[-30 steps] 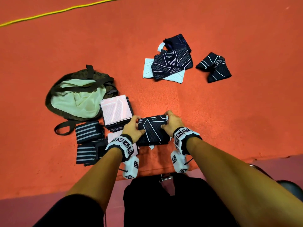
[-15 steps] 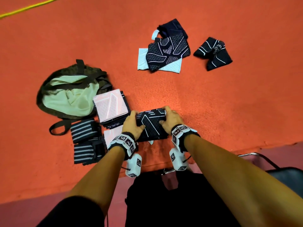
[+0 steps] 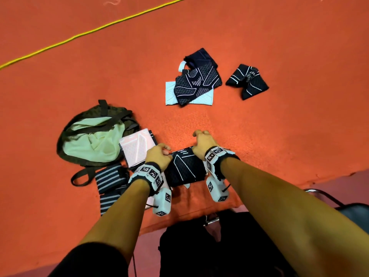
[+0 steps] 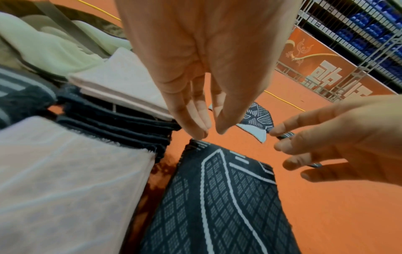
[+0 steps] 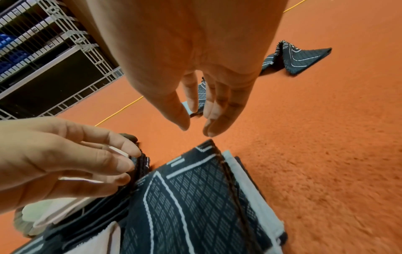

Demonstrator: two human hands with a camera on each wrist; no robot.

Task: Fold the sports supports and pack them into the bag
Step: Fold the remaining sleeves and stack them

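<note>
A folded dark support [image 3: 185, 170] with white lines lies flat on the orange floor close in front of me. My left hand [image 3: 159, 154] hangs over its far left corner, straight fingertips [image 4: 199, 135] just touching the dark support [image 4: 217, 206]. My right hand [image 3: 201, 139] hovers past its far right corner with loose fingers [image 5: 212, 130] holding nothing above the dark support [image 5: 185, 197]. The olive bag [image 3: 113, 111] lies open to the left, its pale green lining showing. Two unfolded dark supports [image 3: 196, 82] [image 3: 247, 80] lie farther out.
A pink-white folded support [image 3: 137, 146] tops a dark stack between the bag and my left hand. Grey-striped wraps [image 3: 108, 176] lie below the bag. A yellow cord [image 3: 99, 29] crosses the far floor. A wire shelf rack [image 5: 43, 43] stands beyond.
Both hands have let go of the folded dark support's sides. The right hand has lifted and moved forward off it; the left hand has shifted to its far left corner.
</note>
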